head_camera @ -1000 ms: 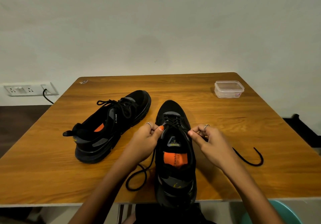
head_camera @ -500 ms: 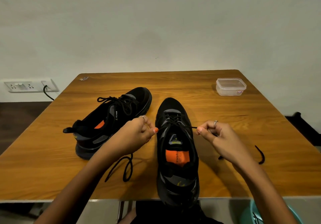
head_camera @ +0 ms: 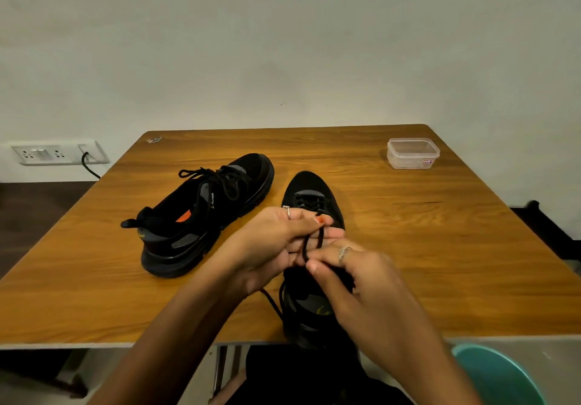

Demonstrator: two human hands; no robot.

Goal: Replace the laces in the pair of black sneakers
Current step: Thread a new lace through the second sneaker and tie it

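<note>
Two black sneakers stand on the wooden table (head_camera: 408, 247). The left sneaker (head_camera: 207, 212) lies angled, its black lace tied, an orange insole showing. The right sneaker (head_camera: 311, 203) points away from me at the table's front edge, mostly hidden by my hands. My left hand (head_camera: 279, 241) and my right hand (head_camera: 355, 275) meet above its tongue, both pinching the black lace (head_camera: 314, 241), which forms a small loop between the fingers. One lace end (head_camera: 270, 302) hangs below my left hand.
A clear plastic container (head_camera: 412, 153) stands at the table's back right. A wall socket panel (head_camera: 56, 152) with a black cable is at the left. A teal round object (head_camera: 500, 373) sits below the table's front right edge.
My hands, held apart at the sneaker's sides pulling the lace ends outward, have come together over the tongue. The lace ends lying on the table were drawn up into my hands.
</note>
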